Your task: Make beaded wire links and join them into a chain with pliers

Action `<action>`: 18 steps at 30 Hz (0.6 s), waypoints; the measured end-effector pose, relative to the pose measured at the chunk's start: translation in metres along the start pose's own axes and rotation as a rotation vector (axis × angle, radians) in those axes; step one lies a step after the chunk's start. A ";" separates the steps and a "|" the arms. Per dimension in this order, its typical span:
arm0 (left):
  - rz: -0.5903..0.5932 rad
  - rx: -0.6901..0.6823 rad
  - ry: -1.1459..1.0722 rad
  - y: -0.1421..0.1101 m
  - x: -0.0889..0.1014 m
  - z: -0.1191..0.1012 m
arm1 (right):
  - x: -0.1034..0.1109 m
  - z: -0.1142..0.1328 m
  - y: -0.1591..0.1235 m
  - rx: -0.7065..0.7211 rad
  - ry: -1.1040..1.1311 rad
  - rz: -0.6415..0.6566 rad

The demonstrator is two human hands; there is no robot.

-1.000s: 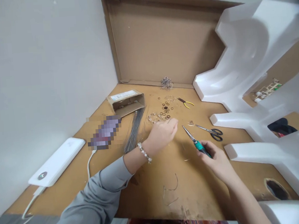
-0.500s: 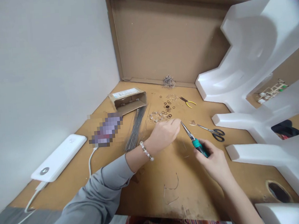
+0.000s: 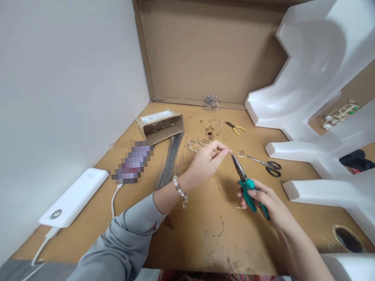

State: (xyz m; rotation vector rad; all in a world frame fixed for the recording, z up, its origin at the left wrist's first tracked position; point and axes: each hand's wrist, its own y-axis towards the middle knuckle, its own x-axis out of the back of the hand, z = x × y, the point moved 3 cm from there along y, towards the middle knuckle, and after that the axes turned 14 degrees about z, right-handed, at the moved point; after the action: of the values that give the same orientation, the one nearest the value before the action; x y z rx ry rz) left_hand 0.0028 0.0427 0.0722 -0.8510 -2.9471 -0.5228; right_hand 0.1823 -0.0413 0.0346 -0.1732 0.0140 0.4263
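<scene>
The right hand (image 3: 266, 198) grips the green pliers (image 3: 247, 193), tips just beside the left hand (image 3: 211, 159), its thumb and finger pinched together

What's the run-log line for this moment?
right hand: holding green-handled pliers | left hand: pinched near their tip, any held item too small to tell | black-handled scissors: on table

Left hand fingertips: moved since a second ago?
Yes: the left hand has shifted its fingertips right, closer to the black-handled scissors.
</scene>
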 end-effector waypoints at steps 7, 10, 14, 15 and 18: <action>0.132 -0.079 -0.006 0.000 -0.006 -0.003 | 0.001 0.000 0.000 -0.043 0.194 0.068; 0.137 -0.118 0.062 0.000 -0.007 -0.007 | 0.000 -0.001 -0.001 -0.054 0.224 0.084; 0.093 -0.105 0.075 0.003 -0.003 -0.004 | 0.004 -0.003 -0.004 -0.073 0.201 0.101; 0.068 -0.100 0.098 0.004 0.000 -0.003 | 0.005 -0.003 -0.005 -0.075 0.190 0.104; -0.023 -0.127 0.359 0.004 0.006 -0.001 | 0.007 -0.001 -0.007 -0.070 0.117 0.072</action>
State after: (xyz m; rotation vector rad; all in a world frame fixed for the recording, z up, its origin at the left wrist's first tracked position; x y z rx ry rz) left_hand 0.0003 0.0487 0.0753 -0.6515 -2.6207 -0.7806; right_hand 0.1920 -0.0450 0.0341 -0.2667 0.1205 0.4888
